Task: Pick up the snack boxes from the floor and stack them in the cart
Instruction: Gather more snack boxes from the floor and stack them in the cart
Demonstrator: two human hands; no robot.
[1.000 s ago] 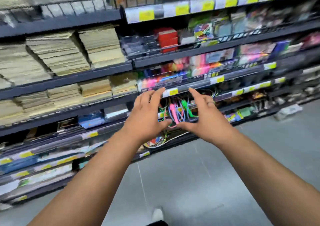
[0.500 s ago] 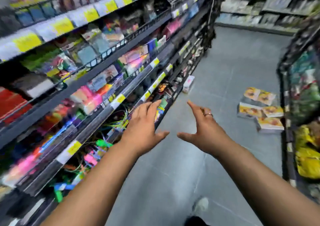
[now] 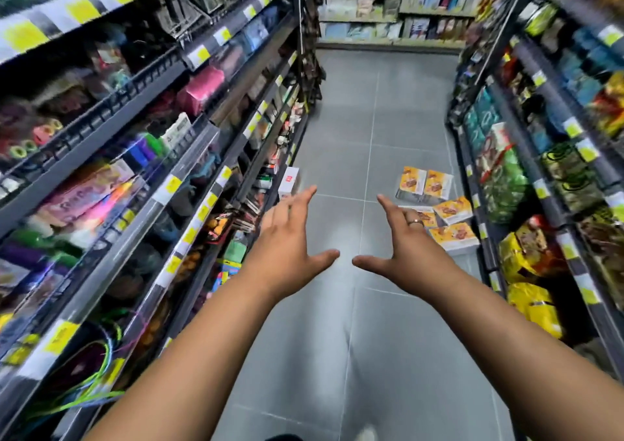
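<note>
At about one o'clock on the grey tiled floor [image 3: 337,339], tight against the foot of the dark right-hand shelving [image 3: 526,184], lies the loose heap of orange-and-white cardboard snack boxes [image 3: 452,209]. They are flat on their faces and partly overlapping, which reads as dropped stock rather than a display. No cart shows in this view.

Both bare arms reach out toward twelve o'clock. The left hand [image 3: 287,248] and the right hand [image 3: 408,255], which wears a thin metal ring [image 3: 415,222], are spread and hold nothing: fingers are straight and fanned, thumbs point inward at each other with a gap between. That wide, palm-down frame looks like readiness for a two-handed pick of a flat box. The hands are well short of the heap, so the step in hand is probably the approach. A small white box with a red mark [image 3: 289,181] stands at eleven o'clock by the dark left-hand shelving [image 3: 141,157], apart from the heap.

Against half a second ago, the view has swung right: the aisle now runs straight ahead and the boxes have moved from three o'clock toward one. A second ago only the left shelving filled the view, and the thumbs nearly met. The spread of the hands is otherwise unchanged.
</note>
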